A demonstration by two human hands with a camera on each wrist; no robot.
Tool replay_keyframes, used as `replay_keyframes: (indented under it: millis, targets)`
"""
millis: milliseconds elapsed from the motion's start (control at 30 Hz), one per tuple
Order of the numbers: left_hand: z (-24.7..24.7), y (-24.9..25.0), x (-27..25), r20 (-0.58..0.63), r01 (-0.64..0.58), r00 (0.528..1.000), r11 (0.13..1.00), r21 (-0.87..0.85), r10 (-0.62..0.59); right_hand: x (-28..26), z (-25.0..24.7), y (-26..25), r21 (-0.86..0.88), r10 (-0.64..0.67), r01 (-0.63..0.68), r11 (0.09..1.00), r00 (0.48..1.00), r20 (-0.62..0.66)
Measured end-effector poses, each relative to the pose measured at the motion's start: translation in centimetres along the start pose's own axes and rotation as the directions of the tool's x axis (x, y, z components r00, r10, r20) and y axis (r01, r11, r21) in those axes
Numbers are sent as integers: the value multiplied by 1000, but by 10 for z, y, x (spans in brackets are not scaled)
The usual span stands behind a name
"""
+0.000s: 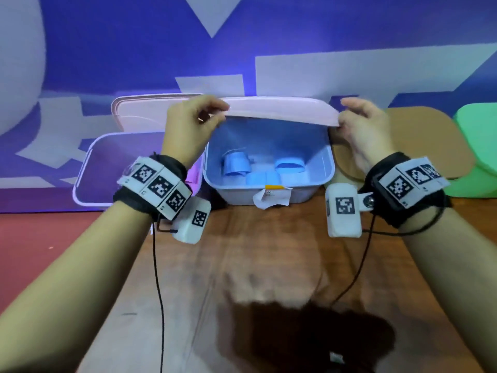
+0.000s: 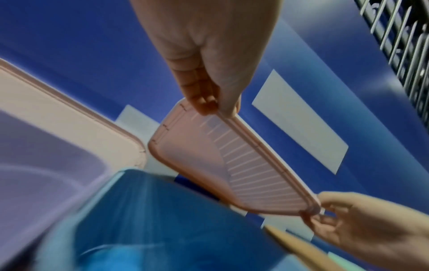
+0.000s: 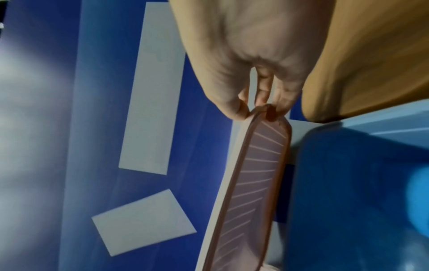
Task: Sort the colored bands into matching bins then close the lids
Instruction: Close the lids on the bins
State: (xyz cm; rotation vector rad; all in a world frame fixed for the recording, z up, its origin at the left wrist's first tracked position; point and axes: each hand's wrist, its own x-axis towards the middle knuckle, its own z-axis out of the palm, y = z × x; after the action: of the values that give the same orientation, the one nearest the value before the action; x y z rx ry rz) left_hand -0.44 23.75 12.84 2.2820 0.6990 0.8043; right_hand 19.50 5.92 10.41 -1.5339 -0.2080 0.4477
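Above the blue bin [image 1: 269,184], left hand [image 1: 188,125] and right hand [image 1: 363,127] each pinch the pink lid [image 1: 279,111]. Held level by its ends, it looks ready to drop squarely on.

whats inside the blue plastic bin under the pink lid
The blue plastic bin holds several blue bands. The pink lid hides its back wall; the near wall hides some floor.
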Motion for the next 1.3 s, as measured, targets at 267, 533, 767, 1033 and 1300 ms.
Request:
replay_keyframes:
  millis: [267,533,767,1033,1300]
  targets:
    - [2,-45,-59,317,-288,930,903,318,185,-27,-11,42,-398,87,-25,917,987,138]
    - [10,-52,-75,348,-233,930,923,305,120,-43,-9,39,-732,1,207,649,962,273]
    - [5,-50,-81,420,-298,893,914,277,164,-52,-10,40,-811,13,234,537,958,285]
    - [9,-57,-85,421,-345,884,891,296,203,-62,-11,48,-898,-30,291,331,954,298]
    - [18,-56,-81,409,-357,881,902,243,239,-64,-20,51,-912,-69,335,237,942,328]
